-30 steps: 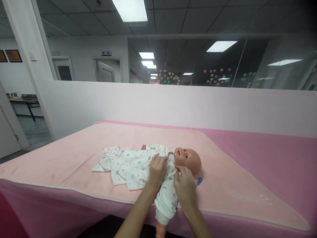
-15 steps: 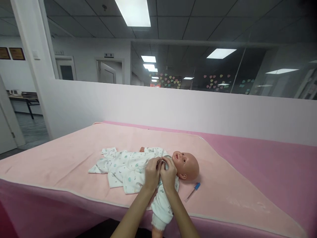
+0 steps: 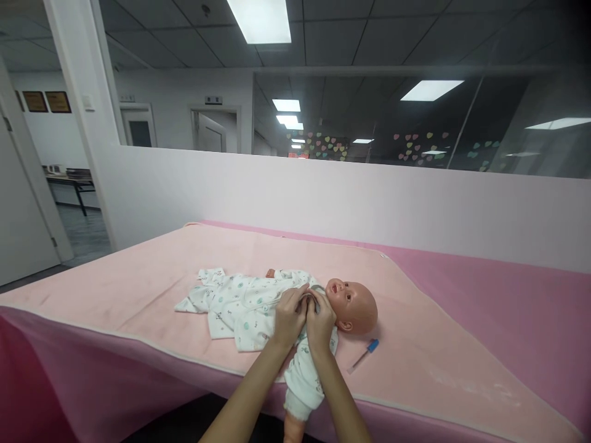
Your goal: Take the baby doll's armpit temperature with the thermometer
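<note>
A baby doll (image 3: 357, 306) lies on its back across the pink sheet, its head to the right. It wears a white printed romper (image 3: 252, 314), whose legs spread out flat to the left. My left hand (image 3: 290, 314) and my right hand (image 3: 320, 315) meet at the doll's upper chest, just below its chin. The fingers of both are bent and pinched on the romper's front edge near the neck; the fingertips are partly hidden. One sleeved arm of the doll hangs toward me between my forearms, past the table's edge.
A thermometer-like stick with a blue cap (image 3: 372, 346) lies on the sheet to the right of the doll's shoulder. The pink sheet (image 3: 438, 344) covers the table up to its near edge. Behind rises a white half wall (image 3: 351, 200) with glass above.
The view has shifted slightly, so the scene sits a little further right. My hands stay at the doll's collar, with the fingers slightly rearranged on the cloth.
</note>
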Motion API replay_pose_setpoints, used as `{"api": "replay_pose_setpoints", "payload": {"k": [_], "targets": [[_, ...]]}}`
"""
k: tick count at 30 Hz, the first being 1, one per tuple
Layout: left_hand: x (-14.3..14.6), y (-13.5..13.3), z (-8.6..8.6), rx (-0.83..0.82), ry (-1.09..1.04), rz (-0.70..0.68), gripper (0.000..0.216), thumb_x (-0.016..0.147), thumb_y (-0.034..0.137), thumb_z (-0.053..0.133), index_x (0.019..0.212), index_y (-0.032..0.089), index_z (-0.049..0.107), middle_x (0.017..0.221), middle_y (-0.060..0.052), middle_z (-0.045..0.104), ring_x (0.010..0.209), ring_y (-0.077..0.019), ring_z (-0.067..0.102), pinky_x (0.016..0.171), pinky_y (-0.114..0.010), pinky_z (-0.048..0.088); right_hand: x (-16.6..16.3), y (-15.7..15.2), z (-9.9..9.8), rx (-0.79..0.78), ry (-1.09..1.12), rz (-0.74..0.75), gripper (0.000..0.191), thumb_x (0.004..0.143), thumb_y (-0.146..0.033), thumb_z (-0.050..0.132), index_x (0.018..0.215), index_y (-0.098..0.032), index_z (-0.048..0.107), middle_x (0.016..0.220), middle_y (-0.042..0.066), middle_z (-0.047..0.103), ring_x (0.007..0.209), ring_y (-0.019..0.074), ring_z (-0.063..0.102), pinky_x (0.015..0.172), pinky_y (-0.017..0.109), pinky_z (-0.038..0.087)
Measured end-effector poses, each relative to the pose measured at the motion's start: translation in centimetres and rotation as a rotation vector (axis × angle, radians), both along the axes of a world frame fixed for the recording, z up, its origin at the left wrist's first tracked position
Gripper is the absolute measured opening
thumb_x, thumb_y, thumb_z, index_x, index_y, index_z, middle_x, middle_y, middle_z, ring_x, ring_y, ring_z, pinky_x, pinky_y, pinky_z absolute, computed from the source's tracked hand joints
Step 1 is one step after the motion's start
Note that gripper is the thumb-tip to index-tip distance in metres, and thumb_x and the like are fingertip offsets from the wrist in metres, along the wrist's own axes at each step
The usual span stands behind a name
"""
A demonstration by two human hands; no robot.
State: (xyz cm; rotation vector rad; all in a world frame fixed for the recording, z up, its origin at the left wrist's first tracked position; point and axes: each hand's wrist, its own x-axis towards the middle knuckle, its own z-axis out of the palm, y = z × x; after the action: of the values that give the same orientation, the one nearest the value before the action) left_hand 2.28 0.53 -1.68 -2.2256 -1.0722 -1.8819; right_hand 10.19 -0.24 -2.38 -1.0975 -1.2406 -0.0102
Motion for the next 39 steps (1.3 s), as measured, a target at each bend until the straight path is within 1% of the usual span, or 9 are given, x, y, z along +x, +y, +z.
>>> {"api": "replay_pose_setpoints", "payload": {"k": [7,12,17,22,28,31,35,37,39], "targets": [[0.0,0.1,-0.1,-0.044,-0.006,-0.001,0.027,0.084,0.017,0.046,0.109,0.021,0.056,0.091,-0.003,0.064,0.085,-0.0142,0.058,0.077,-0.030,0.048,-0.1,0.2,-0.2,-0.001,0.041,-0.006,0.027,0.082,-0.023,0.038,0.089,-0.016,0.062,0.084,0.009,0.066,0.079,0.0197,0.060,0.072,0.032,0.047],[-0.1,0.1,-0.2,-0.049,-0.010,-0.008,0.022,0.084,0.017,0.046,0.103,0.021,0.058,0.091,-0.003,0.064,0.086,-0.0142,0.057,0.078,-0.030,0.047,0.0,0.2,-0.1,-0.024,0.068,-0.015,0.019,0.080,-0.024,0.040,0.081,-0.018,0.058,0.077,0.007,0.064,0.071,0.0184,0.059,0.067,0.029,0.046],[-0.1,0.0,0.0,-0.047,-0.020,0.007,0.019,0.083,0.017,0.047,0.099,0.020,0.058,0.089,-0.003,0.063,0.084,-0.0147,0.057,0.076,-0.029,0.047,0.0,0.0,0.2,-0.053,0.102,0.022,0.013,0.078,-0.022,0.043,0.081,-0.018,0.054,0.076,0.005,0.063,0.072,0.0175,0.059,0.067,0.028,0.046],[-0.5,-0.7,0.7,0.004,0.064,0.095,0.016,0.080,0.018,0.049,0.093,0.019,0.059,0.081,-0.003,0.063,0.080,-0.0169,0.054,0.078,-0.033,0.042,-0.2,-0.2,0.5,-0.072,0.136,0.037,0.010,0.080,-0.024,0.041,0.083,-0.019,0.050,0.077,0.005,0.062,0.072,0.0175,0.059,0.066,0.028,0.045],[-1.5,-1.5,1.4,-0.031,0.051,0.321,0.020,0.071,0.011,0.049,0.084,0.020,0.062,0.087,-0.004,0.063,0.090,-0.0227,0.050,0.087,-0.040,0.032,-0.4,-0.4,0.6,-0.079,0.157,0.027,0.012,0.084,-0.027,0.036,0.086,-0.020,0.046,0.078,0.006,0.061,0.071,0.0181,0.059,0.063,0.027,0.044],[-2.0,-1.4,1.3,-0.049,0.056,0.360,0.018,0.070,0.010,0.049,0.077,0.021,0.062,0.087,-0.004,0.063,0.089,-0.0238,0.050,0.086,-0.042,0.031,-0.5,-0.4,0.6,-0.068,0.165,0.050,0.012,0.085,-0.027,0.035,0.086,-0.020,0.045,0.078,0.006,0.061,0.071,0.0184,0.060,0.063,0.027,0.044],[-2.9,-1.4,0.7,-0.050,0.052,0.400,0.019,0.073,0.011,0.047,0.077,0.022,0.062,0.084,-0.004,0.064,0.087,-0.0244,0.050,0.084,-0.043,0.031,-0.4,-0.3,0.4,-0.041,0.156,0.066,0.012,0.086,-0.027,0.034,0.085,-0.020,0.044,0.077,0.006,0.061,0.071,0.0188,0.060,0.063,0.028,0.045],[-3.5,-1.6,0.4,-0.058,0.048,0.412,0.017,0.075,0.014,0.048,0.078,0.022,0.062,0.083,-0.004,0.064,0.086,-0.0244,0.050,0.082,-0.042,0.031,-0.4,-0.3,0.3,-0.031,0.129,0.051,0.013,0.087,-0.025,0.034,0.086,-0.020,0.046,0.077,0.007,0.061,0.072,0.0188,0.060,0.064,0.029,0.046],[-3.9,-1.9,0.3,-0.073,0.062,0.400,0.015,0.076,0.017,0.049,0.080,0.023,0.062,0.083,-0.004,0.064,0.085,-0.0240,0.051,0.080,-0.041,0.032,-0.5,-0.5,0.2,0.008,0.083,-0.008,0.016,0.086,-0.023,0.033,0.089,-0.018,0.048,0.083,0.009,0.061,0.079,0.0196,0.060,0.068,0.031,0.047]]}}
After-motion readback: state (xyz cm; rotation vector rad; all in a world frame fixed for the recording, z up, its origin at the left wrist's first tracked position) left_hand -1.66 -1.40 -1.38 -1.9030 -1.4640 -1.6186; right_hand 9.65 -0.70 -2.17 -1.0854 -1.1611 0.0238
